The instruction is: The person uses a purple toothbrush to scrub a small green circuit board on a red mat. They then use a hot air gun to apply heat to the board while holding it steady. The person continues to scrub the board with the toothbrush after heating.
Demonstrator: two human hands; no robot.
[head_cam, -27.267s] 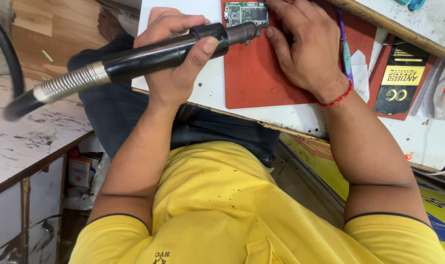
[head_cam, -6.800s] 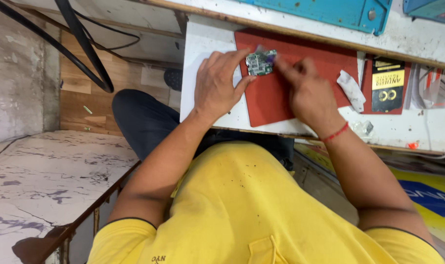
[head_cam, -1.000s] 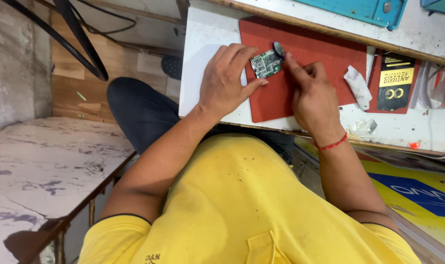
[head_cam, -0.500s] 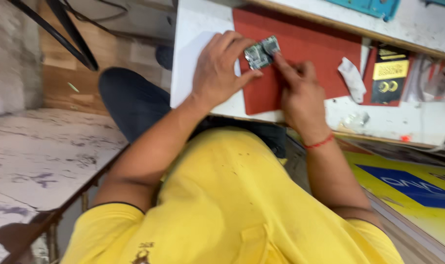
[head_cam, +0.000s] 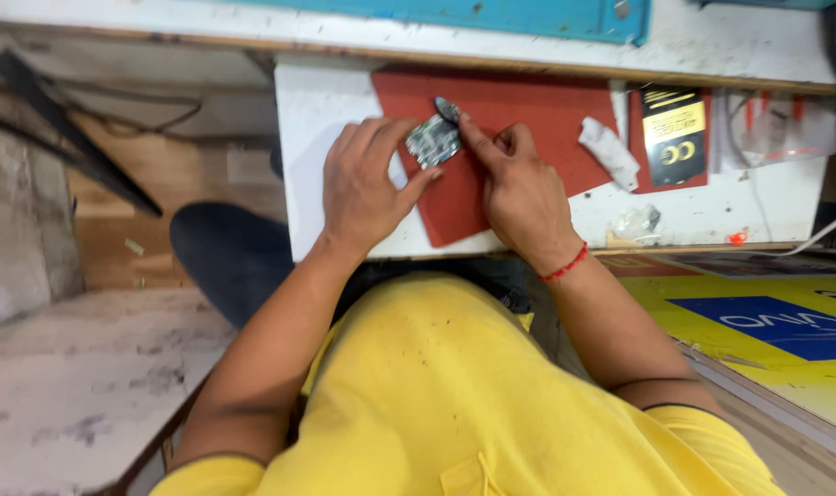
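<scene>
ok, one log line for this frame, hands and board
left hand: steadies small circuit board | right hand: forefinger presses small dark part at board edge | board on red mat | white bench

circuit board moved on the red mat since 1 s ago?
Cannot tell; if at all, barely. The circuit board still sits by the red mat's upper-left corner, between the left hand and right hand.

Circuit board [head_cam: 433, 140] on mat [head_cam: 528, 119], between both hands
</scene>
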